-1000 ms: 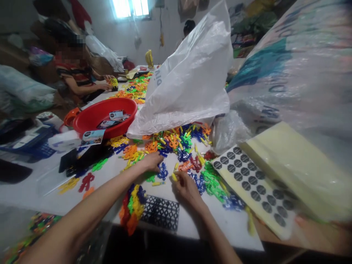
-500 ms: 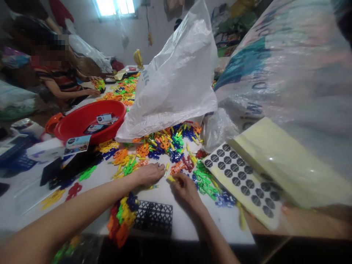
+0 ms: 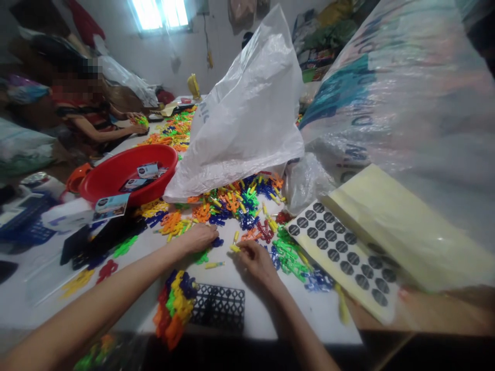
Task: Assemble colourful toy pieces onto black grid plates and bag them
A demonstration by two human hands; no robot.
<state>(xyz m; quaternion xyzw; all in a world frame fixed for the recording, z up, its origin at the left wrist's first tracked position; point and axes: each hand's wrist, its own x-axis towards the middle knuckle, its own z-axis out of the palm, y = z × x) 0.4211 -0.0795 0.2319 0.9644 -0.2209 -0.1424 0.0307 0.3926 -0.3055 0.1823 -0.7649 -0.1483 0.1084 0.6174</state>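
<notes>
My left hand (image 3: 201, 238) reaches over the near edge of a heap of small coloured plastic pieces (image 3: 228, 202), fingers curled down. A dark blue piece (image 3: 217, 242) shows by its fingertips and a green one (image 3: 201, 256) below them; what the fingers hold is hidden. To the right, my right hand (image 3: 253, 262) pinches a small yellow plastic piece (image 3: 234, 248) between thumb and finger. Another yellow piece (image 3: 236, 237) stands just beyond it, and a yellow stick-like piece (image 3: 214, 265) lies between the hands. Nearer me is a black perforated rack (image 3: 218, 308) with a multicoloured cluster of pieces (image 3: 176, 304) at its left end.
A red basin (image 3: 127, 172) holding printed cards stands at left. A white plastic sack (image 3: 247, 113) rises behind the heap. At right lie green pieces (image 3: 290, 255) and a sheet of round black stickers (image 3: 342, 247). Across the table, a person (image 3: 88, 113) handles similar pieces.
My left hand has drawn back to the left, uncovering the blue and green pieces and the yellow stick. My right hand still pinches its yellow piece, shifted slightly left.
</notes>
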